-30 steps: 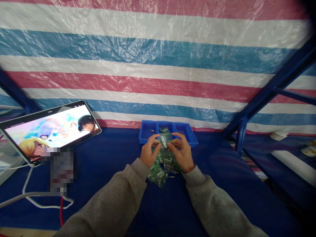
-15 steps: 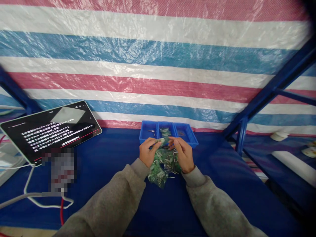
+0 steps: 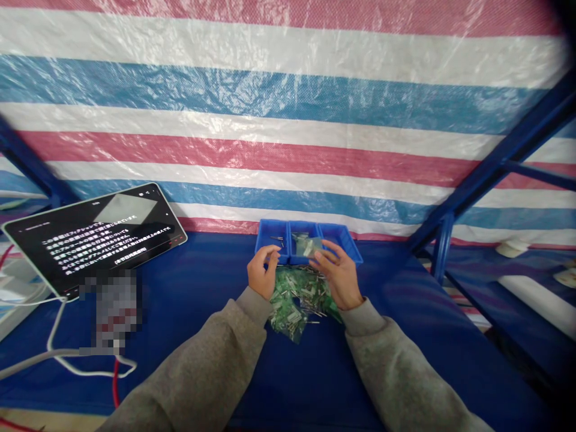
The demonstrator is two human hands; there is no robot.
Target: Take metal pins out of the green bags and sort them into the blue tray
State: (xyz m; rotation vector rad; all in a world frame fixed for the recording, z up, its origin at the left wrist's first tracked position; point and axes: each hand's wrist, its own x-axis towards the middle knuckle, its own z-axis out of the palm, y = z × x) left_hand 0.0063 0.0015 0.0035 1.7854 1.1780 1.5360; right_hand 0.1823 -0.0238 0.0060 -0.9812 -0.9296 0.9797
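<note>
Pinching bag (image 3: 312,246) near tray (image 3: 351,245) edge — right hand (image 3: 339,273), room rightward.

And there's the split! A second ago both hands pinched the small clear bag (image 3: 310,246) together; now the left hand (image 3: 261,270) has let go and slid away to the left, its fingers clear of the plastic. The right hand (image 3: 341,273) has drifted right and takes the bag alone, now over the middle of the blue tray (image 3: 347,239). More of the pile of green bags (image 3: 288,309) shows between them. And the tablet (image 3: 94,246) has flipped from bright, colourful pictures to white writing on black!
</note>
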